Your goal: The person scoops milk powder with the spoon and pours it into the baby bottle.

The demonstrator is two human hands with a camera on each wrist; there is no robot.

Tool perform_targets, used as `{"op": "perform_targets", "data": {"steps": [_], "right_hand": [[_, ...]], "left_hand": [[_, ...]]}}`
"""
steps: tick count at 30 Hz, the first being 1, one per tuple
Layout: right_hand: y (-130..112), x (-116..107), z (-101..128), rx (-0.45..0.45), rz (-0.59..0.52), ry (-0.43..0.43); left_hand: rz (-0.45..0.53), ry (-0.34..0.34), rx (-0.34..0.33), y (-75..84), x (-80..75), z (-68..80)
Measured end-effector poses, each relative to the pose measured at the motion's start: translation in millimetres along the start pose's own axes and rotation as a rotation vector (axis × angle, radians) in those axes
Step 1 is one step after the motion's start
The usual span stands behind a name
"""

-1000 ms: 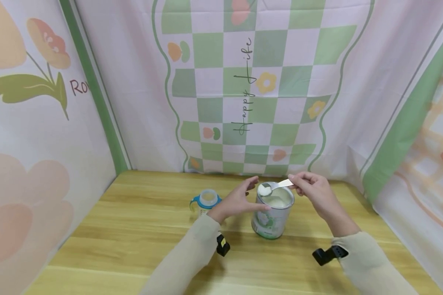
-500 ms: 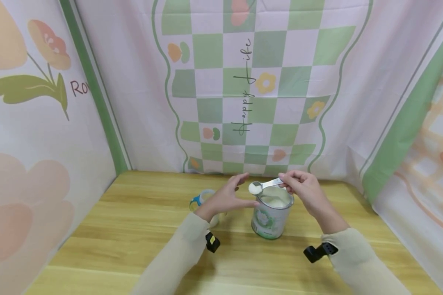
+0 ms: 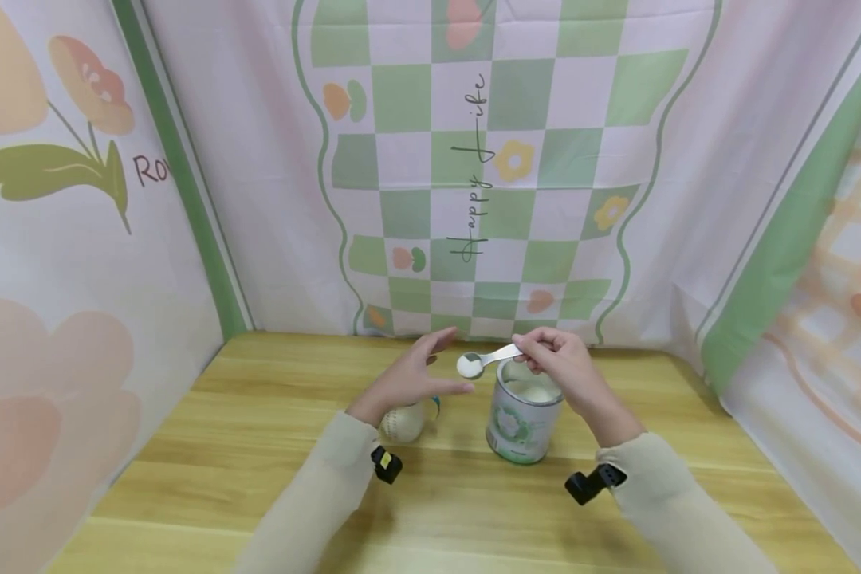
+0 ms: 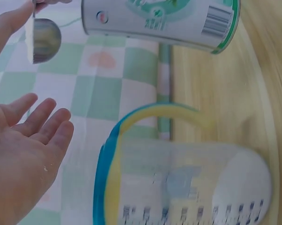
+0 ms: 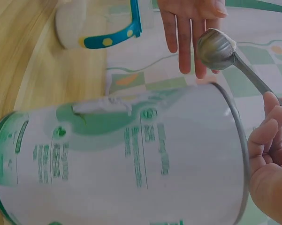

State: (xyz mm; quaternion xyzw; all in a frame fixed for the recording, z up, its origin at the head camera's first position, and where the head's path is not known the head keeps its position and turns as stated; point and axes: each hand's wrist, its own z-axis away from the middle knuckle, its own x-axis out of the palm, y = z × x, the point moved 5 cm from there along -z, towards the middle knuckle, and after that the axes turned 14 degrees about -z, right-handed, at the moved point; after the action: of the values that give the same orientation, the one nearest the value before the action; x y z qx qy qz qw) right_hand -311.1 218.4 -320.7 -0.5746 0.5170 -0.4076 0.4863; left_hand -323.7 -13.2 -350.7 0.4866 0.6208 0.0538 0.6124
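A staged domestic corner, set up like a small booth; printed cloth backdrops (image 3: 473, 159) with flowers and green checks hang on three sides of a wooden table (image 3: 258, 446); a baby bottle (image 3: 404, 421) and a tin of milk powder (image 3: 522, 418) suggest a nursery or home kitchen.

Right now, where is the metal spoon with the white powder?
In the head view the metal spoon is pinched by the right hand, in the air between the open tin can and the cupped left hand.

Long beige sleeves (image 3: 308, 510) cover both arms, each wrist carrying a small black strapped camera (image 3: 386, 465).
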Motion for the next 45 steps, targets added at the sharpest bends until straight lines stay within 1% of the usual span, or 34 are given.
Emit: {"op": "perform_targets", "data": {"steps": [7,16,20,24,29,35,38,42,45], "right_hand": [[-1,16,-6,-0.001,-0.009,-0.028],[-1,37,-15,0.013,-0.045,-0.051],[0,46,-18,0.009,-0.051,-0.053],[3,54,-21,0.017,-0.052,-0.052],[7,62,-23,0.042,-0.057,-0.045],[8,71,-25,0.015,-0.06,-0.059],[9,75,-25,0.001,-0.034,-0.073],[10,81,-25,-0.019,0.005,-0.066],[12,84,-25,-0.03,0.024,-0.059]], "left_hand": [[0.024,-0.003,-0.02,-8.3,-12.4,10.5],[0.053,0.017,-0.07,-26.3,-24.4,26.1],[0.065,0.015,-0.107,-35.0,-27.9,32.6],[0.049,0.019,-0.118,-43.1,-29.6,38.7],[0.032,0.029,-0.135,-54.2,-27.6,46.3],[0.055,0.025,-0.206,-70.3,-17.5,55.9],[0.059,0.036,-0.231,-77.3,-12.3,58.2],[0.05,0.044,-0.252,-83.9,-7.7,59.7],[0.068,0.043,-0.266,-89.0,-4.6,60.0]]}}
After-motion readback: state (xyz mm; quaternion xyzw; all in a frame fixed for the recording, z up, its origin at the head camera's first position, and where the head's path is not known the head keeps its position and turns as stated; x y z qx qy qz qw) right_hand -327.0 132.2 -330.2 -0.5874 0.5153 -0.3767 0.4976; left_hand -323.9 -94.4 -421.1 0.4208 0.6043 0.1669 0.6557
